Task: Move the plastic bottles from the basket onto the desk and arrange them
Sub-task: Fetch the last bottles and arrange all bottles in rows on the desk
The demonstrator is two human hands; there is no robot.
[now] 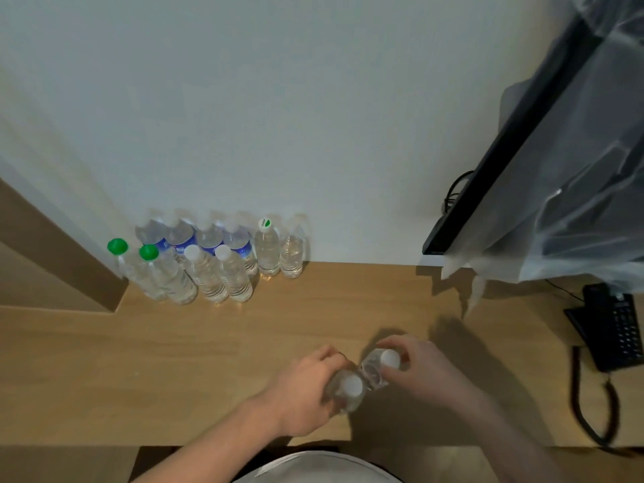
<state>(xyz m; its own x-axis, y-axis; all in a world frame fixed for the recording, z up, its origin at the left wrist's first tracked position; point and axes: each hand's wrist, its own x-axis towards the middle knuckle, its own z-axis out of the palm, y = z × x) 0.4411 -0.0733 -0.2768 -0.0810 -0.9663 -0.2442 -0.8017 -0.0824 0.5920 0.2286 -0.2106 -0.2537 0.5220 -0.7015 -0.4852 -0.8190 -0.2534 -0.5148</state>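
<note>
- The wall (278, 99) fills the upper half, pale and plain, behind the desk.
- The desk (174, 360) is light wood and runs the full width below the wall.
- A dark screen (505, 151) under clear plastic wrap (592, 169) leans in at the upper right.
- A black phone (616, 329) sits at the desk's right edge, its coiled cord (585, 406) trailing toward the front.
- A group of bottles (209, 259) stands upright at the back left against the wall, in two close rows; two front ones have green caps, the rest white caps or blue labels.
- The left hand (306, 392) grips a clear bottle (348, 388) with a white cap, fingers curled round its body, above the desk's front middle.
- The right hand (421, 367) holds a second bottle (381, 366), fingers curled round its top by the white cap.
- The two held bottles are touching, side by side.
</note>
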